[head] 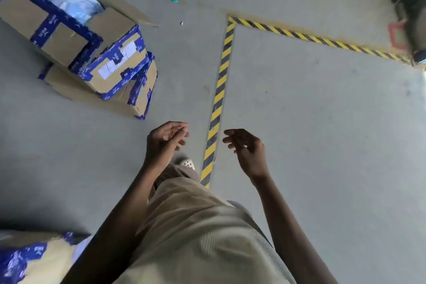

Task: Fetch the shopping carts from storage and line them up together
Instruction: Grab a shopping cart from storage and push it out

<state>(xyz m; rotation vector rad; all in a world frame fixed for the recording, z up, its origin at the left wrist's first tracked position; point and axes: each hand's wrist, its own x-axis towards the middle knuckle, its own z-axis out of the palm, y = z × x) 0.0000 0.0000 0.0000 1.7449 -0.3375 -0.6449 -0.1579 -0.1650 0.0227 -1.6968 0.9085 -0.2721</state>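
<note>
Trousers [196,226], left hand [164,143], right hand [247,152], grey floor [322,122], hazard tape [219,90]

The person wears loose beige trousers [184,193] of soft, faintly corded cloth, creased across the leg. Past the trousers' hem shows the toe of a white clog [187,163], rounded and dotted with small round vent holes. Over the top of the trousers hangs a pale cream top [207,251] in a fine ribbed knit. On either side of the trousers the arms are bare, down to the bare left hand [166,138] and right hand [246,150].
</note>
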